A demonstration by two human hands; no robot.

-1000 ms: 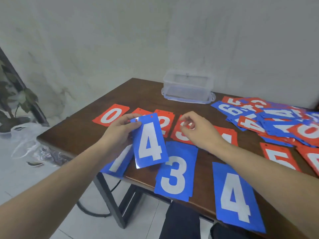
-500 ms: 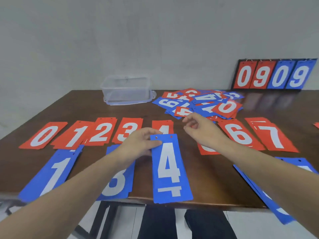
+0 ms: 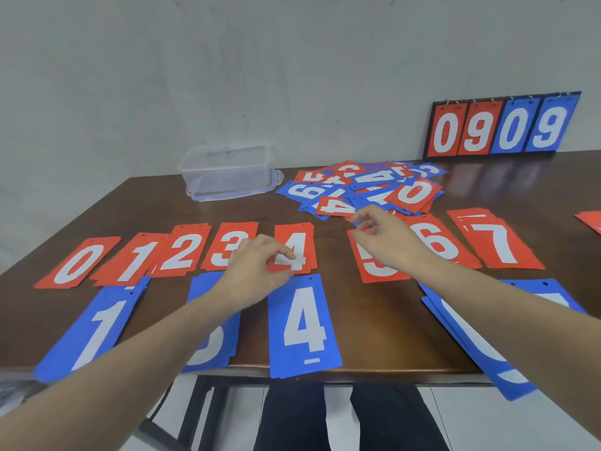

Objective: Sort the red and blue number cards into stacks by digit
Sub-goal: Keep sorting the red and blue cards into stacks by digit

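Note:
Red stacks form a row on the brown table [image 3: 374, 336]: 0 [image 3: 78, 262], 1 [image 3: 133, 258], 2 [image 3: 182, 250], 3 [image 3: 224, 245], 4 [image 3: 300, 245], 5 [image 3: 377, 270], 6 [image 3: 435, 242], 7 [image 3: 494, 239]. Nearer me lie blue 1 [image 3: 94, 327], blue 3 [image 3: 211, 343], and the blue 4 card [image 3: 302, 323] flat, overhanging the front edge. My left hand [image 3: 257, 271] hovers loosely curled over its top-left corner, thumb at the card's edge. My right hand [image 3: 387, 242] hangs loosely curled above the red 5, holding nothing. An unsorted mixed pile [image 3: 367, 190] sits behind it.
A clear plastic box [image 3: 227, 172] stands at the back left. A flip scoreboard [image 3: 500, 128] reading 0909 leans on the wall at the back right. My right forearm covers a blue stack [image 3: 471, 340]. Another red card [image 3: 590, 221] shows at the right border.
The blue 4 card went from my left hand's grip in the air down onto the blue 4 stack. My view swung right. My right hand stayed near the pile.

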